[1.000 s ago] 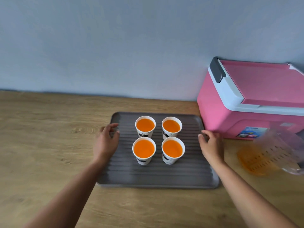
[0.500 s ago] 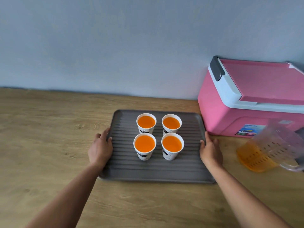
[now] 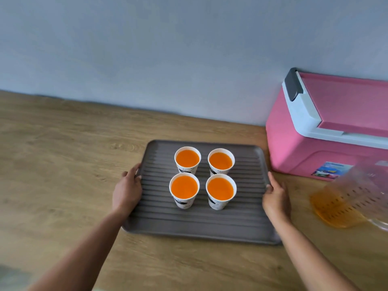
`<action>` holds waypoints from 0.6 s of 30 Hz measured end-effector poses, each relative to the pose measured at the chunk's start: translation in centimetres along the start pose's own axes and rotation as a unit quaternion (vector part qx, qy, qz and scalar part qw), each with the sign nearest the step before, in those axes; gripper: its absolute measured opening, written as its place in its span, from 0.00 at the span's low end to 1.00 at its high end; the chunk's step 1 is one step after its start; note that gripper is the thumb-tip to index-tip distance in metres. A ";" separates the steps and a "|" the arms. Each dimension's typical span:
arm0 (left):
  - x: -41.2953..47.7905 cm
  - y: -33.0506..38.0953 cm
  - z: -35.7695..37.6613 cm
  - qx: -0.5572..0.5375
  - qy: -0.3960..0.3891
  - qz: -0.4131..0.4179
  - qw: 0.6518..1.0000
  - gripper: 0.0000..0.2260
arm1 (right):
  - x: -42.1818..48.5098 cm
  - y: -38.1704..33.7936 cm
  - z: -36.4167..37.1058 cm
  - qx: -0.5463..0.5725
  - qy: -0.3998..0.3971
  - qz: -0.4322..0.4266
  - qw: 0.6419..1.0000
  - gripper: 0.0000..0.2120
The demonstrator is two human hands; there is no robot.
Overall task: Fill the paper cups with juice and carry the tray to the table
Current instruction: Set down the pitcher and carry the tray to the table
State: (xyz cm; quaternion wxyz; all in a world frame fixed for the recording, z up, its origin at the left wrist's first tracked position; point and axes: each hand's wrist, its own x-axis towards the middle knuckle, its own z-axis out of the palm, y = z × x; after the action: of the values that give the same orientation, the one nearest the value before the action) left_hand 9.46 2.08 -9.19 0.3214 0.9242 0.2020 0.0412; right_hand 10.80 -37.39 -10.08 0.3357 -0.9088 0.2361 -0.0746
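A grey ribbed tray (image 3: 201, 225) rests on the wooden counter. Several white paper cups (image 3: 184, 189) full of orange juice stand in a square near its middle. My left hand (image 3: 127, 191) grips the tray's left rim, thumb on top. My right hand (image 3: 276, 197) grips the right rim the same way. Whether the tray is lifted off the counter I cannot tell.
A pink cooler box (image 3: 327, 131) with a white rim and grey latch stands at the right against the wall. A clear plastic jug (image 3: 348, 198) with a little orange juice in it sits right of the tray. The wooden counter (image 3: 63, 164) stretches away to the left.
Both hands have gone from resting on the tray's edges to gripping its left and right rims. The view has shifted a little to the left.
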 end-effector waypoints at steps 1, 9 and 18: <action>-0.4 -0.2 -0.2 -0.002 0.001 -0.002 1.000 0.20 | -0.4 0.1 0.0 0.008 -0.001 0.001 1.000 0.23; -2.2 -1.9 -2.5 -0.040 -0.003 0.044 0.998 0.19 | -6.4 0.6 -1.4 0.027 0.040 0.007 0.999 0.22; -3.4 -3.6 -5.5 -0.066 -0.057 0.115 0.989 0.19 | -16.2 1.0 -3.1 0.032 0.103 0.071 0.992 0.22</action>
State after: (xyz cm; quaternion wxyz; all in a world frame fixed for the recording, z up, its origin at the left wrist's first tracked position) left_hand 3.97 6.45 -6.91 0.3859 0.9189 0.0721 0.0385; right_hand -4.69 -32.10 -8.02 0.3426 -0.8661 0.3309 -0.1515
